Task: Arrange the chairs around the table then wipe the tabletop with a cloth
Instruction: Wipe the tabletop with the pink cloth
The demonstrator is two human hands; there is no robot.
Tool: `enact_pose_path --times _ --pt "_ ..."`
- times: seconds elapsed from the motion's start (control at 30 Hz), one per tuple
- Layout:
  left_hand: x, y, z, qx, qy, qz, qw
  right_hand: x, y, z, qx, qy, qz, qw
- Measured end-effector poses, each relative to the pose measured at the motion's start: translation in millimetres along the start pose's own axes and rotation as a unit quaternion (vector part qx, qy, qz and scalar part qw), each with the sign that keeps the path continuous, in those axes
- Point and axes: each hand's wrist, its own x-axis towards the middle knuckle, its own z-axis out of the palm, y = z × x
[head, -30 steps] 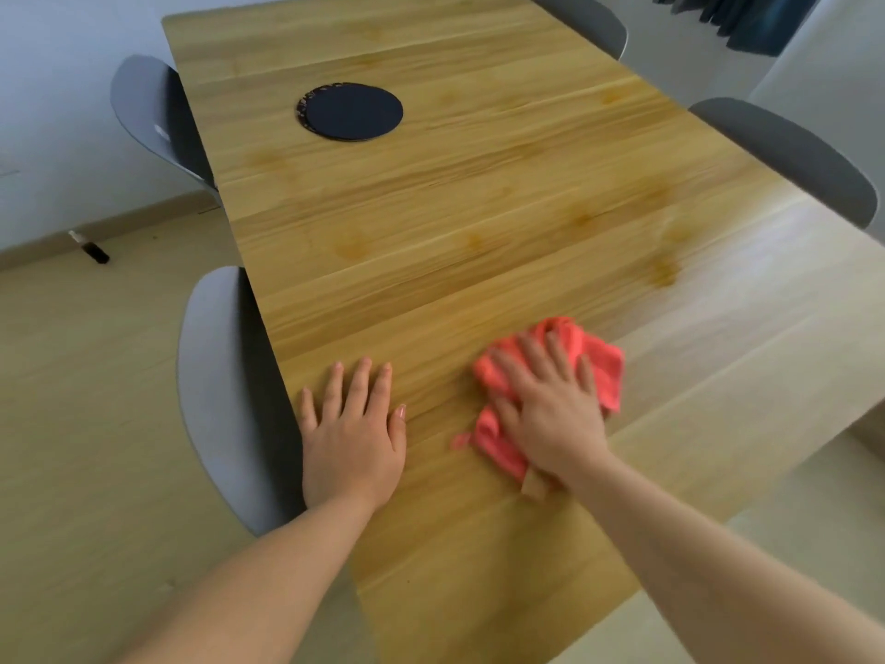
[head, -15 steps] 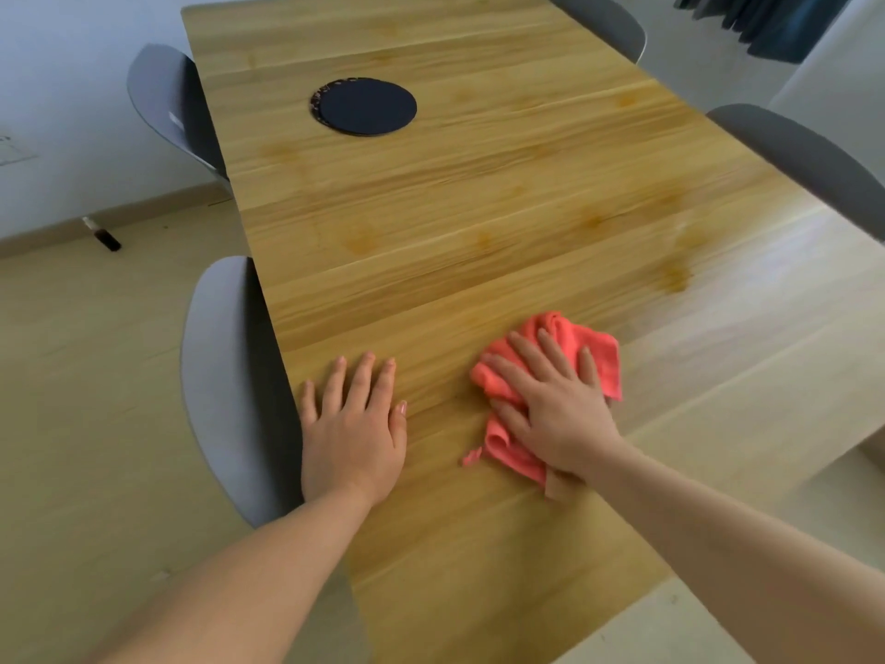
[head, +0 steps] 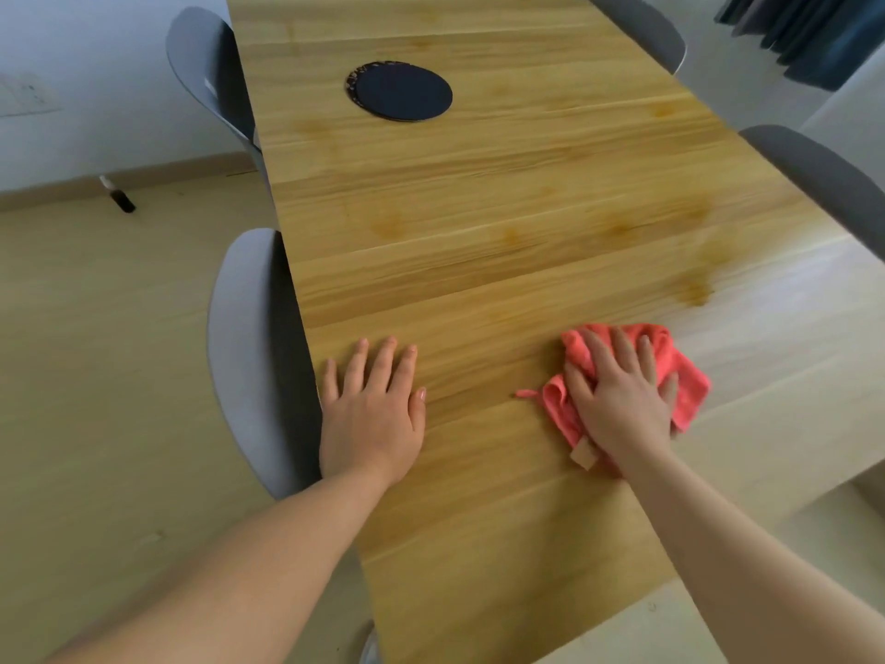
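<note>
Cloth (head: 682, 376), coral-red and crumpled, on the near right part of the wooden tabletop (head: 479, 208), with a tan tag poking out at its near edge. Pinned there beneath the right hand (head: 622, 409): palm down, fingers straight and slightly spread over the fabric, pressing rather than clutching. Left hand (head: 371, 419) flat on bare wood by the table's left edge, fingers extended, holding nothing. Well apart from both hands, a dark round mat (head: 400, 91) toward the far end. Grey chairs tucked in along both long sides: near left chair (head: 239, 357), far left chair (head: 198, 64), near right chair (head: 823, 179), far right chair (head: 641, 26)
</note>
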Motion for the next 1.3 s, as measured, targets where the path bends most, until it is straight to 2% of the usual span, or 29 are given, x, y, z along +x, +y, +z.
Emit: enact_pose_path --times 0.03,0.07,0.1,0.17,0.23,0.3,0.33,0.47,0.53,0.6,0.67,0.73,0.8,0.9,1.0,1.03,1.07,1.13,1.2,1.23,1.27,1.3 --pt "0.6 -1.0 0.7 0.000 0.002 0.001 1.000 1.4 -6.6 0.0 0.030 0.018 0.076 0.997" --pt "1.8 -2.4 0.7 0.003 0.001 -0.001 1.000 -4.7 -20.3 4.8 0.038 0.027 0.109 0.993" --pt "1.6 -4.1 2.2 0.005 0.000 -0.002 1.000 -19.1 -36.2 12.5 0.025 0.020 0.099 0.995" --pt "-0.2 -5.6 2.7 0.015 -0.004 0.001 1.000 -55.7 -61.8 30.3 0.001 0.018 -0.042 0.999" --pt "-0.4 -4.8 0.9 0.019 -0.004 -0.002 1.000 -75.5 -62.6 34.6 -0.025 0.013 -0.190 0.981" --pt "0.1 -4.7 -0.4 0.018 -0.017 -0.003 1.000 -53.8 -44.4 26.4 -0.051 -0.010 -0.248 0.967" --pt "-0.1 -2.0 -0.6 0.023 -0.019 -0.003 1.000 -34.0 -27.1 20.4 -0.054 -0.019 -0.236 0.970" --pt "-0.6 -1.6 -2.1 0.039 -0.034 -0.023 0.998 20.5 10.3 -2.8 0.005 -0.010 -0.029 1.000" --pt "7.8 9.1 -3.7 0.036 -0.032 -0.060 0.997 14.8 1.5 1.8 0.001 -0.006 -0.007 1.000" --pt "20.5 47.4 -5.5 0.035 -0.031 -0.071 0.996 0.7 3.5 6.0 -0.012 -0.002 -0.121 0.993" --pt "34.3 95.3 -1.2 0.041 -0.030 -0.009 0.999 -0.4 24.7 6.5 -0.040 -0.011 -0.281 0.959" --pt "49.9 123.4 -0.8 0.039 -0.047 0.029 0.998 23.6 48.6 -0.5 -0.046 -0.014 -0.340 0.939" --pt "74.2 153.2 -1.2 0.018 -0.054 0.018 0.998 63.8 85.8 -17.1 -0.041 -0.014 -0.267 0.963" --pt "102.8 173.1 6.7 0.005 -0.044 -0.037 0.998 118.5 139.5 -38.9 -0.022 -0.025 -0.100 0.994" --pt "108.5 182.9 8.6 0.019 -0.035 -0.051 0.998 139.1 148.3 -47.2 0.021 0.005 0.059 0.998" --pt "108.4 183.6 8.6 0.025 -0.034 -0.054 0.998 135.9 133.9 -45.6 0.020 0.004 0.084 0.996" --pt "107.5 182.7 9.5 0.025 -0.028 -0.054 0.998 126.3 115.8 -38.9 0.015 -0.008 0.066 0.998" --pt "109.3 181.8 11.0 0.027 -0.017 -0.056 0.998 100.8 82.8 -20.7 0.012 -0.014 -0.091 0.996" --pt "109.1 184.4 8.8 0.020 -0.010 -0.059 0.998 92.6 78.6 -15.9 0.001 -0.011 -0.252 0.968" --pt "109.2 184.3 8.3 0.017 -0.006 -0.056 0.998 104.9 87.0 -19.4 -0.009 -0.009 -0.303 0.953" --pt "109.1 183.7 7.8 0.015 -0.007 -0.053 0.998 123.6 100.4 -25.4 -0.024 -0.019 -0.320 0.947" --pt "108.7 183.7 8.7 0.015 -0.009 -0.055 0.998 146.1 118.9 -31.3 -0.034 -0.034 -0.297 0.954"
